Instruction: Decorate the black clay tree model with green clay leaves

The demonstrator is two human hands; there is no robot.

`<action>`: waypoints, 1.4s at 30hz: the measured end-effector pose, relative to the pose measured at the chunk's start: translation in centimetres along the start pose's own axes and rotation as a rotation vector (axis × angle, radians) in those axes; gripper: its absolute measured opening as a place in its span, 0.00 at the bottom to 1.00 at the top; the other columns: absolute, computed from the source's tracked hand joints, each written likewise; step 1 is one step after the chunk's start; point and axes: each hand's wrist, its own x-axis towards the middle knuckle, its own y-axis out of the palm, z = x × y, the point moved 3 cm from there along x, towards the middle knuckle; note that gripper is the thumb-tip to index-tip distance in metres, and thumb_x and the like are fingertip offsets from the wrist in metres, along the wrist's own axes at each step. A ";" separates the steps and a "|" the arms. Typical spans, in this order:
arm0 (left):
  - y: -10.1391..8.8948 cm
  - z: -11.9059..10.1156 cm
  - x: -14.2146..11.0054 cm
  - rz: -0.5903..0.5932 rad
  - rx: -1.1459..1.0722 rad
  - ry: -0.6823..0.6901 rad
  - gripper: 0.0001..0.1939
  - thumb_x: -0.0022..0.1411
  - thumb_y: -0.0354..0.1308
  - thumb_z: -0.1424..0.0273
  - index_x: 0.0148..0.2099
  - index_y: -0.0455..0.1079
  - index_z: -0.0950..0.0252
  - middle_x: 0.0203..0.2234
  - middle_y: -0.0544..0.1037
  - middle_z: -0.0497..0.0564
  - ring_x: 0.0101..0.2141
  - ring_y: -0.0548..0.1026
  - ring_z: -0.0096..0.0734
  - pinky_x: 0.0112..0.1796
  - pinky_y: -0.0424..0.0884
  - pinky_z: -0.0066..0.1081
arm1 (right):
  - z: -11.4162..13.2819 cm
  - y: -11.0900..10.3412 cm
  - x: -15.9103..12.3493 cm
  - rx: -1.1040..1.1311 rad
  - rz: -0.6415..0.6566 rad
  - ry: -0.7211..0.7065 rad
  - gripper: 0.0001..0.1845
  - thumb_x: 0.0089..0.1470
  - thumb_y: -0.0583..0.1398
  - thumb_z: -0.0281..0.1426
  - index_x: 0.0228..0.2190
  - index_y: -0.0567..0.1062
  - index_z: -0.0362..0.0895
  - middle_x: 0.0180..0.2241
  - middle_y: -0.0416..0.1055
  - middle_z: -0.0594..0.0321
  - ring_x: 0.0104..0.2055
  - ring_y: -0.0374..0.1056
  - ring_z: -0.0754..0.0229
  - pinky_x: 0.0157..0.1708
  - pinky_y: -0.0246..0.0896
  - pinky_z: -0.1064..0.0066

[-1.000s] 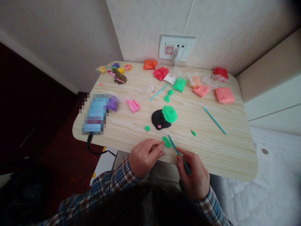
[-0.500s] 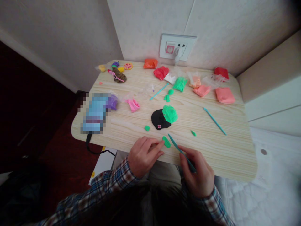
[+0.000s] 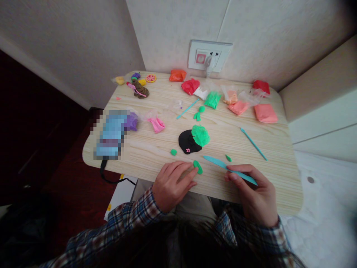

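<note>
In my right hand (image 3: 255, 193) is a blue plastic clay knife (image 3: 216, 160), pinched between thumb and fingers, its blade pointing left over the table. My left hand (image 3: 175, 186) rests at the table's front edge, fingers stretched out. One fingertip touches a flat green clay oval (image 3: 198, 167) lying on the wood, just left of the knife tip. Behind it sits a black clay cap shape (image 3: 188, 141) with a small pink flower and a textured green clay piece (image 3: 200, 135) at its side. A green clay ball (image 3: 173, 152) and a small green leaf-like bit (image 3: 228, 158) lie nearby.
Bags of coloured clay, such as the green bag (image 3: 212, 100) and salmon bag (image 3: 266, 113), line the back. Two thin blue tools (image 3: 253, 143) lie on the table (image 3: 279, 178). A blurred-out phone-like object (image 3: 111, 136) is at left, near a brown coiled clay figure (image 3: 140, 90).
My right hand has moved right, and the knife has swung to a flatter angle, its tip shifting slightly right. The left hand stays almost where it was, fingertip on the green oval.
</note>
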 end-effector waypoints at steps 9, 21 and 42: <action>0.5 0.2 0.2 0.091 0.004 0.153 0.12 0.63 0.55 0.68 0.47 0.71 0.66 0.46 0.76 0.55 0.49 0.71 0.35 0.44 0.69 0.35 | 0.6 0.6 1.5 0.264 0.044 0.083 0.09 0.45 0.65 0.36 0.29 0.75 0.46 0.22 0.73 0.65 0.26 0.69 0.62 0.30 0.66 0.69; 0.0 1.0 0.6 0.135 -0.023 0.334 0.13 0.63 0.55 0.71 0.49 0.68 0.70 0.48 0.75 0.56 0.52 0.70 0.37 0.46 0.71 0.36 | 1.0 -0.6 2.6 0.061 0.226 0.142 0.12 0.51 0.62 0.38 0.25 0.69 0.44 0.20 0.69 0.66 0.23 0.65 0.66 0.22 0.61 0.75; 0.2 1.1 0.5 0.104 -0.080 0.285 0.12 0.61 0.56 0.75 0.47 0.69 0.68 0.45 0.76 0.56 0.49 0.72 0.36 0.44 0.72 0.35 | 1.5 0.1 3.2 -0.055 0.249 0.130 0.15 0.50 0.61 0.41 0.24 0.67 0.43 0.18 0.68 0.66 0.21 0.63 0.67 0.21 0.60 0.76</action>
